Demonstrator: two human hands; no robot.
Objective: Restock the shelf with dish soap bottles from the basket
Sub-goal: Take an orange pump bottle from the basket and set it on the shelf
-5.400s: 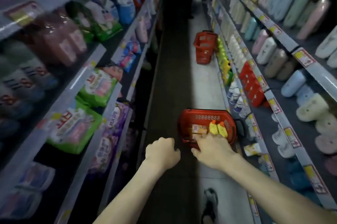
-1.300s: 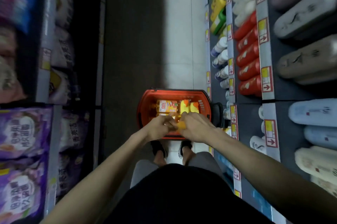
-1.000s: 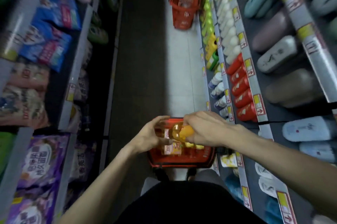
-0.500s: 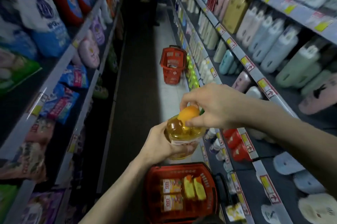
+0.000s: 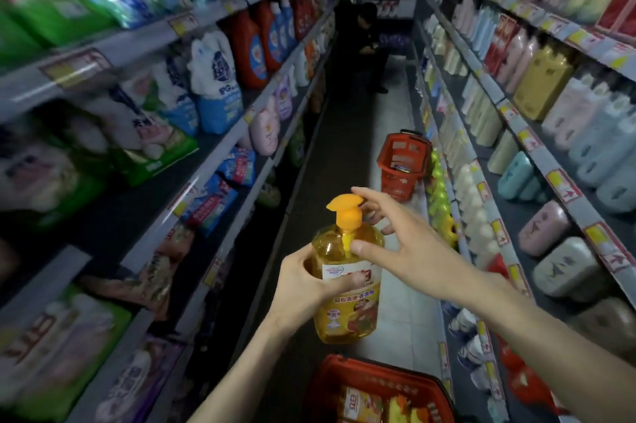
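One dish soap bottle (image 5: 347,316) mid-aisle above the basket (image 5: 347,363) rim: left hand (image 5: 299,288) grips it, right hand (image 5: 413,250) touches, fingers spread.

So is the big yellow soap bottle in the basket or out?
Out. The soap bottle is in the air above the red basket; the left hand grips its body, the right hand touches its pump.

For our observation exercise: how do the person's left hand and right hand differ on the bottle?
The left hand grips the dish soap bottle round its body; the right hand has its fingers spread. The left hand sits at the label; the right hand is up by the orange pump. Both touch the bottle.
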